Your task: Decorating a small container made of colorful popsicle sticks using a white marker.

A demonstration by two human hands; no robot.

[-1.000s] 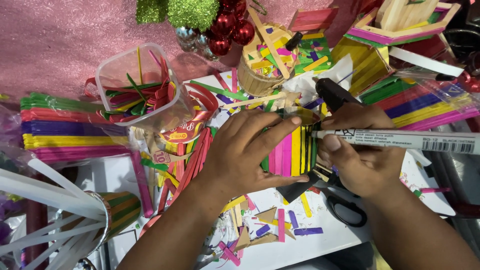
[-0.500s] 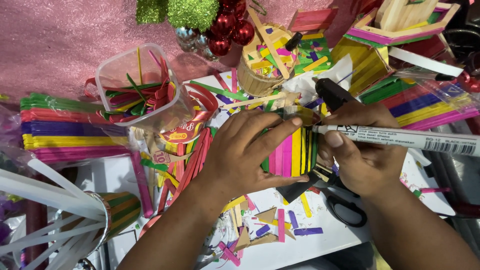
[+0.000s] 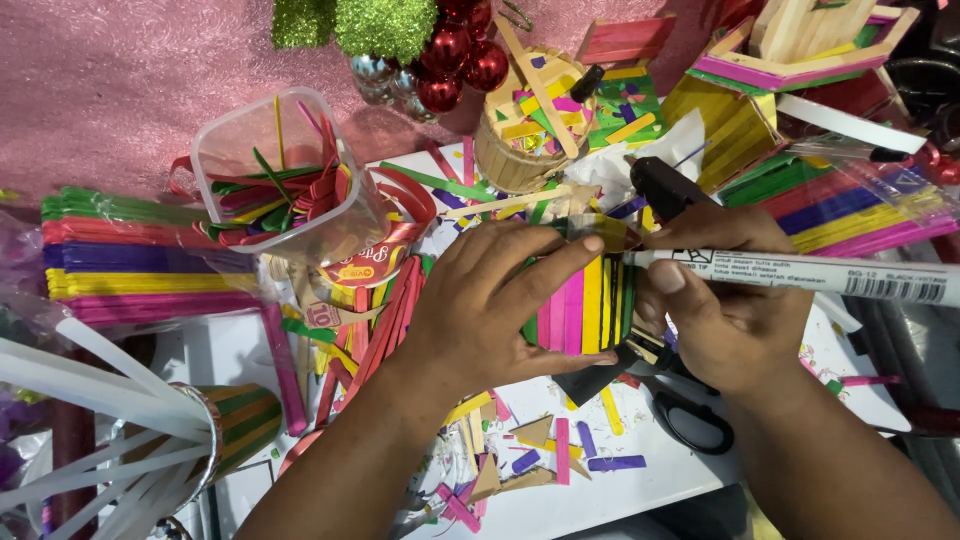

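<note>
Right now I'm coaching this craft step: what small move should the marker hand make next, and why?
Probably draw the marker tip a little further along the striped stick cup. The right hand has the tip at the cup's upper edge, and the left hand grips the cup's side, so it looks braced for a short stroke.

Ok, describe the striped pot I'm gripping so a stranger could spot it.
On the white board mid-table, the left hand wraps a stick-clad pot, with the right hand and its white marker alongside. Unlike the plain wooden pot behind, it is striped pink, yellow and green.
</note>
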